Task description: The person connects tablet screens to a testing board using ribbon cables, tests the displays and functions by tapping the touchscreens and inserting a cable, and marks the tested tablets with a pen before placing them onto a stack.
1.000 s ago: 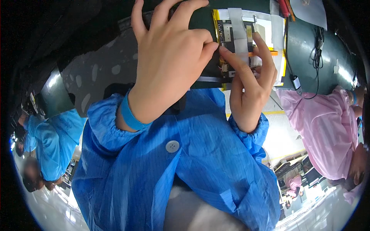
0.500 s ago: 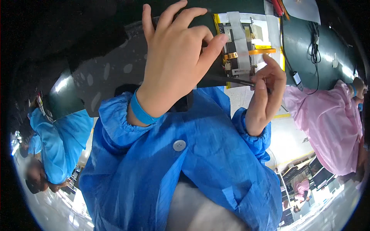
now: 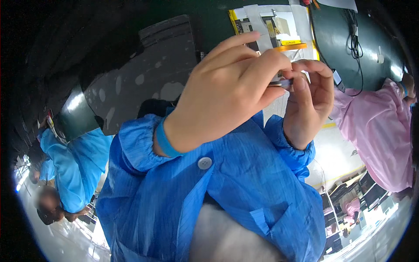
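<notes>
The left hand point(image 3: 227, 91) and the right hand point(image 3: 310, 102) met fingertip to fingertip, both pinching a small, thin, dark metallic part point(image 3: 281, 82) held between them, raised close to the camera. Both wrists came out of blue gathered-cuff sleeves point(image 3: 227, 174). Just behind the fingers lay a white-and-yellow flat panel with an orange strip point(image 3: 288, 30) on a dark green work surface point(image 3: 362, 52). A person in a pink coat point(image 3: 384, 131) stood at the right, another in a blue coat point(image 3: 72, 166) at the left.
</notes>
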The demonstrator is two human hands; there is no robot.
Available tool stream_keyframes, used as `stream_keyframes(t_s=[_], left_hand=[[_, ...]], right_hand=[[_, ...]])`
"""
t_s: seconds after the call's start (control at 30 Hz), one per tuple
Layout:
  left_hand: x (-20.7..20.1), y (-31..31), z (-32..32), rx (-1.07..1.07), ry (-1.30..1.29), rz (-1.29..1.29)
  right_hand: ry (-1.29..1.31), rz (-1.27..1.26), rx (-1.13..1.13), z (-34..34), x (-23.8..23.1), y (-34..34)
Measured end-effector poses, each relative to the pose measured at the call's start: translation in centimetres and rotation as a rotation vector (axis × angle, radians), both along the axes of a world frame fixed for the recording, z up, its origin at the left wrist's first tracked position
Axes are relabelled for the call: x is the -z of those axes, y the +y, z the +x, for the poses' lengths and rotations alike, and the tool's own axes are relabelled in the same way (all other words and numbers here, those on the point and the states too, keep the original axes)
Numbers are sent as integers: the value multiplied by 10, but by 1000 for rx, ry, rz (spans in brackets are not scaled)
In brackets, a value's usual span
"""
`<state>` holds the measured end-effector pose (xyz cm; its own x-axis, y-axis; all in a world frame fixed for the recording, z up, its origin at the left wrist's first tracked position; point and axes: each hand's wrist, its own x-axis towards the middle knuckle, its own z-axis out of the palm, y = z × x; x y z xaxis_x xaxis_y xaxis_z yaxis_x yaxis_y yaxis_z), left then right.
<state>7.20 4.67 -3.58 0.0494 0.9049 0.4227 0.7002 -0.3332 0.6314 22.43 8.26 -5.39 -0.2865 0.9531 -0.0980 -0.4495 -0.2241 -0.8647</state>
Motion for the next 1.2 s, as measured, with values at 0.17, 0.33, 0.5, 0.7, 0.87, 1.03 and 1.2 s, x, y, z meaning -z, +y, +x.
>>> stream_keyframes(t_s=[0.17,0.33,0.5,0.7,0.87,1.03,1.2], left_hand=[[-17,-6,-6,6,-91,-125],[-10,1,-10,-153,233,28],[-29,11,-4,-138,686,-104],[-20,10,-11,-165,611,-100],[-15,12,-11,-228,661,-94],[-5,13,-9,-230,648,-134],[1,11,-12,-235,629,-173]], right_hand=[[-219,159,-42,-11,-3,1],[-247,316,-60,-19,1,7],[-540,435,-67,-19,10,8],[-607,507,-36,-26,8,16],[-867,580,-1,-15,7,22],[-922,607,-35,-4,8,23],[-958,716,-166,-2,16,20]])
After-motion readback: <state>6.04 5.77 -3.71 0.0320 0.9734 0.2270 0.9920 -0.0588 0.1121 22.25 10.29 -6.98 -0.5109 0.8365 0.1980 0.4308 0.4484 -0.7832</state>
